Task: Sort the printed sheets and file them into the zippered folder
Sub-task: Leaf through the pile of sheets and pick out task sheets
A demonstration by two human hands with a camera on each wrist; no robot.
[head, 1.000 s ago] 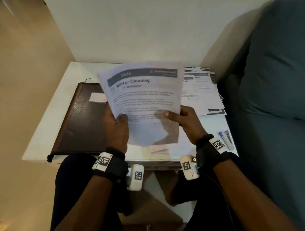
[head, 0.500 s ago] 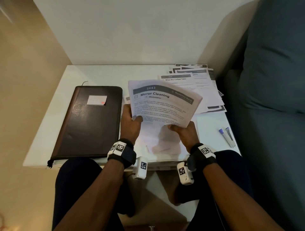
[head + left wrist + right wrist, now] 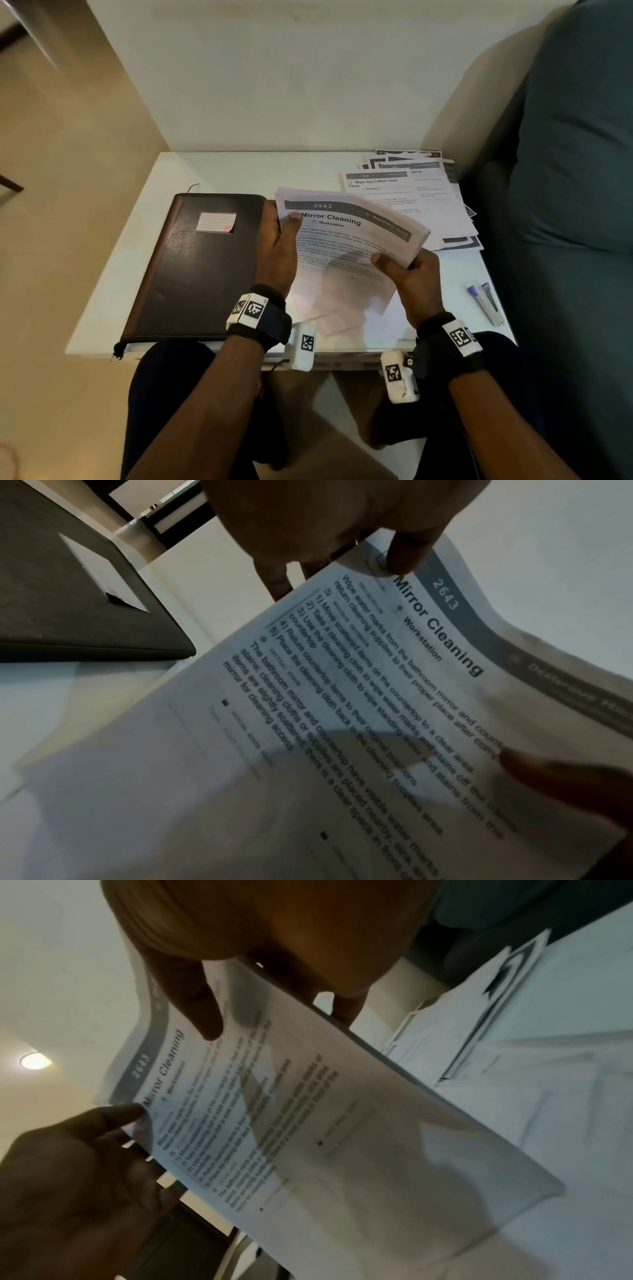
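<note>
I hold a stack of printed sheets [image 3: 346, 246] [image 3: 359, 710] [image 3: 308, 1123] headed "Mirror Cleaning" above the white table [image 3: 137, 240]. My left hand [image 3: 279, 240] [image 3: 342, 539] pinches its left edge, thumb on top near the heading. My right hand [image 3: 407, 270] [image 3: 260, 961] pinches the right edge, thumb on the page. The dark brown zippered folder [image 3: 198, 267] [image 3: 68, 593] lies closed at the left, with a small label on its cover. More printed sheets [image 3: 421, 198] [image 3: 479, 1026] lie fanned out at the table's back right, the top one headed "Wipe the Coffee Table Clean".
Loose pale papers [image 3: 342, 318] lie on the table under the held stack. A pen [image 3: 486, 303] rests near the table's right edge. A blue-grey sofa [image 3: 565, 205] stands close on the right and a wall behind. My knees are under the table's front edge.
The stack has come down from in front of the folder and moved right; it now hangs lower and bends at its right side. My left thumb has moved up to the heading.
</note>
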